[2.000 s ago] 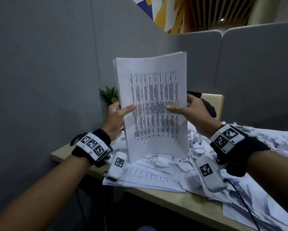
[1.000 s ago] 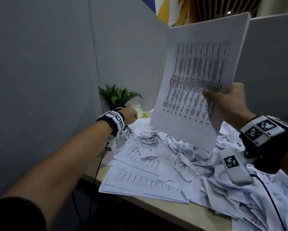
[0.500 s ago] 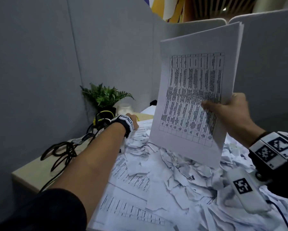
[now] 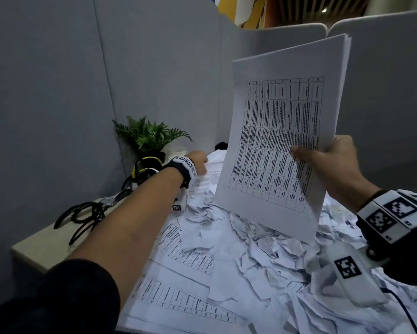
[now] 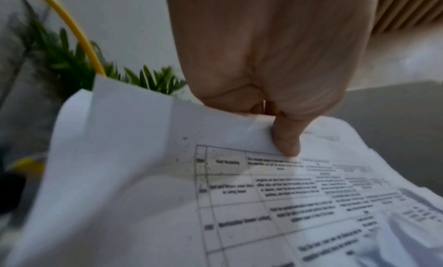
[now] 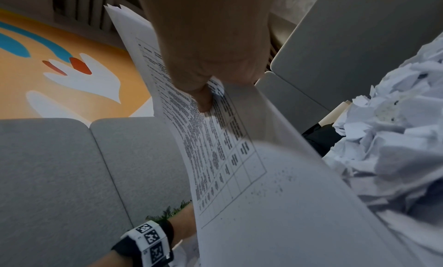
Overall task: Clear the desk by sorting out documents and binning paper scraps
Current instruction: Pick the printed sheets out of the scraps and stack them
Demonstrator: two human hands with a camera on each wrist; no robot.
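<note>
Two hands sorting printed documents above a desk point(image 4: 43, 244) heaped with paper scraps point(image 4: 270, 247).
The right hand point(image 4: 332, 162) pinches a stack of sheets point(image 4: 282, 131) upright over the desk's middle; the left hand point(image 4: 198, 160) pinches a printed sheet point(image 5: 167, 186) at the far left corner, beside a potted plant point(image 4: 149, 136).

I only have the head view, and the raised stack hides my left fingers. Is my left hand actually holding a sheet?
Observer: Yes. In the left wrist view, the left hand pinches the edge of a printed sheet, thumb on top.
Operator: Is that sheet blank?
Observer: No, it carries a printed table.
Operator: And the right hand?
Observer: The right hand grips the document stack, thumb on the printed face.
</note>
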